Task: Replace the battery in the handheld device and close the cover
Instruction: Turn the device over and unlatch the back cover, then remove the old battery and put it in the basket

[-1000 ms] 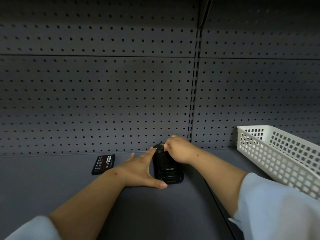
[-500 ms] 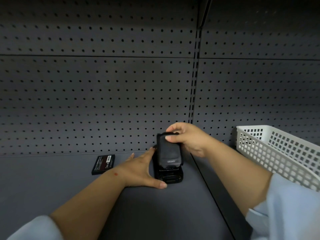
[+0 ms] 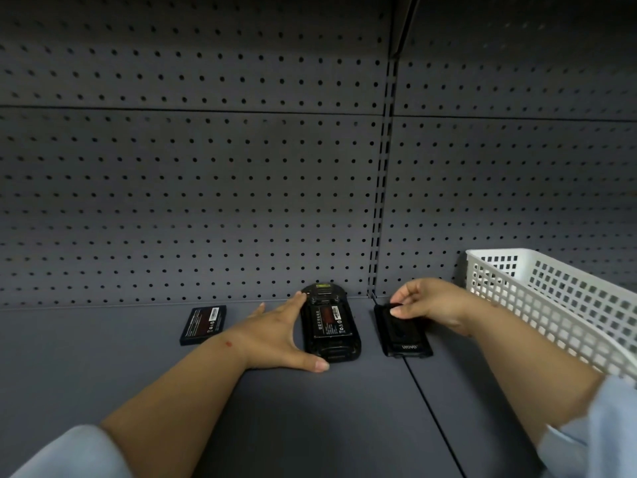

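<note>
The black handheld device lies face down on the grey shelf, its back uncovered, with a battery with a red label sitting in its bay. My left hand rests flat against the device's left side, thumb along its near end and fingers spread. The black back cover lies flat on the shelf just right of the device. My right hand pinches the cover's far end between thumb and fingers. A second black battery lies loose on the shelf to the left.
A white plastic mesh basket stands at the right, close to my right forearm. A grey pegboard wall rises right behind the device. A seam between shelf panels runs toward me under the cover.
My right hand lifted the back cover off the device, carried it to the right and set it down on the shelf. The battery in the bay is now exposed. My left hand stayed put.
</note>
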The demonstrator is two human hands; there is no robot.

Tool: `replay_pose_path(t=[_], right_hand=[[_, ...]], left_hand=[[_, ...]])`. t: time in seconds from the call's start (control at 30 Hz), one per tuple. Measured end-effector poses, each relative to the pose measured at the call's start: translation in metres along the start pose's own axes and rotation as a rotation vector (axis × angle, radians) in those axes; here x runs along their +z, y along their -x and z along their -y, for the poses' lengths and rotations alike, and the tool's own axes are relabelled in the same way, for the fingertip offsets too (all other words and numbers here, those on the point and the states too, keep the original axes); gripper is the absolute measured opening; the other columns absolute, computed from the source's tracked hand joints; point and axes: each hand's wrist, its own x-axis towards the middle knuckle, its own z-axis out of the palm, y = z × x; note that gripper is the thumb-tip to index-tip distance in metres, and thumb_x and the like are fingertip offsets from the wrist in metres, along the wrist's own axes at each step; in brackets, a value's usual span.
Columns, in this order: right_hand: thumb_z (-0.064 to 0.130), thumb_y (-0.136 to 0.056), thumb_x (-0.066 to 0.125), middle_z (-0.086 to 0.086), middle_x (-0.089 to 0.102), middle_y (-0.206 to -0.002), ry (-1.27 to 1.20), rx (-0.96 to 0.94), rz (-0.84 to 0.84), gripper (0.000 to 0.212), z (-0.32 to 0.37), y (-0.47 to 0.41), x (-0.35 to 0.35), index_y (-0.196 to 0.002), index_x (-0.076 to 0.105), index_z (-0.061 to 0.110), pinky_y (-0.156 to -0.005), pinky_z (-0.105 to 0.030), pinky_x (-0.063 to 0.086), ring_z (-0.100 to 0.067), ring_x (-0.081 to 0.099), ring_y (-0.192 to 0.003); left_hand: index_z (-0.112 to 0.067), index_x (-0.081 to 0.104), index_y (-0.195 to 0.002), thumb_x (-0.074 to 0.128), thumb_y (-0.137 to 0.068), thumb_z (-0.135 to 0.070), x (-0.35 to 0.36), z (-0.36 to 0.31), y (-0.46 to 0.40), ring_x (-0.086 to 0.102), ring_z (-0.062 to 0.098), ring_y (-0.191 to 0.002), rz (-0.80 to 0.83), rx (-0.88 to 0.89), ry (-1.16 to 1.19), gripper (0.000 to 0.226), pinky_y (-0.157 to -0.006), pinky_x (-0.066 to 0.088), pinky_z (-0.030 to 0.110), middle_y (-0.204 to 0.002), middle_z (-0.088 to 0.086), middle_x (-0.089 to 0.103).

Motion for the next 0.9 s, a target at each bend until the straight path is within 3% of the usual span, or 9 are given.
replay_pose_path(t=[0.1,0.23,0.33,0.4,0.5,0.6,0.77,0.9], right_hand=[[0.015,-0.077,0.071,0.001,0.065,-0.088,0.095,-0.029,-0.004,0.015,-0.001,0.000,0.004,-0.089,0.063,0.019,-0.094,-0.027,0.042,-0.013,0.061,-0.090],[0.025,-0.080,0.069,0.006,0.065,-0.090,0.273,-0.069,-0.041,0.020,0.004,0.000,0.008,-0.097,0.064,0.018,-0.080,-0.019,0.044,-0.012,0.060,-0.091],[0.036,-0.079,0.067,0.002,0.065,-0.110,0.387,-0.203,-0.132,0.032,0.018,0.003,0.015,-0.106,0.063,0.019,-0.094,-0.028,0.045,-0.012,0.058,-0.103],[0.042,-0.077,0.067,0.005,0.060,-0.122,0.376,-0.304,-0.075,0.041,0.033,0.009,0.025,-0.114,0.060,0.026,-0.100,-0.029,0.041,-0.010,0.053,-0.113],[0.047,-0.074,0.067,0.008,0.054,-0.130,0.463,-0.376,0.036,0.052,0.049,0.014,0.043,-0.122,0.054,0.033,-0.096,-0.024,0.035,-0.005,0.045,-0.117],[0.049,-0.073,0.068,0.006,0.053,-0.132,0.544,-0.366,0.067,0.058,0.052,0.012,0.050,-0.126,0.050,0.034,-0.097,-0.026,0.037,-0.011,0.045,-0.121],[0.045,-0.076,0.067,0.003,0.053,-0.131,0.605,-0.378,0.110,0.055,0.056,0.010,0.049,-0.127,0.051,0.030,-0.086,-0.021,0.032,-0.011,0.046,-0.117],[0.045,-0.076,0.067,0.001,0.054,-0.132,0.675,-0.385,0.112,0.057,0.059,0.010,0.048,-0.127,0.051,0.026,-0.094,-0.026,0.039,-0.015,0.049,-0.118]], left_hand=[[-0.025,-0.013,-0.144,0.062,-0.065,-0.068,0.000,-0.001,0.001,0.006,0.016,-0.143,-0.002,0.000,-0.005,0.117,-0.117,-0.007,0.041,-0.158,-0.001,0.000],[-0.025,-0.013,-0.144,0.062,-0.067,-0.065,-0.001,-0.004,0.003,0.003,0.019,-0.144,-0.007,-0.013,-0.009,0.115,-0.116,-0.007,0.039,-0.157,-0.002,-0.001],[-0.025,-0.012,-0.144,0.062,-0.066,-0.066,-0.001,-0.003,0.002,0.004,0.019,-0.144,-0.012,-0.015,-0.011,0.116,-0.116,-0.006,0.038,-0.157,-0.002,0.000],[-0.026,-0.012,-0.144,0.061,-0.060,-0.073,0.001,0.001,-0.001,0.004,0.019,-0.144,-0.008,-0.015,-0.009,0.121,-0.117,-0.006,0.039,-0.157,-0.001,0.002],[-0.027,-0.012,-0.144,0.054,-0.048,-0.081,0.003,0.005,-0.004,0.006,0.018,-0.144,-0.003,-0.014,-0.007,0.129,-0.117,-0.005,0.040,-0.158,-0.001,0.004],[-0.025,-0.012,-0.144,0.061,-0.058,-0.073,0.003,0.004,-0.003,0.008,0.015,-0.143,-0.015,0.000,-0.007,0.122,-0.117,-0.005,0.039,-0.157,-0.001,0.003],[-0.023,-0.012,-0.144,0.063,-0.063,-0.069,0.003,0.002,-0.002,0.008,0.013,-0.143,-0.026,0.015,-0.016,0.120,-0.117,-0.006,0.038,-0.158,0.000,0.003],[-0.023,-0.013,-0.144,0.062,-0.062,-0.070,0.003,0.003,-0.003,0.007,0.012,-0.143,-0.025,0.019,-0.024,0.120,-0.117,-0.006,0.039,-0.158,0.000,0.002]])
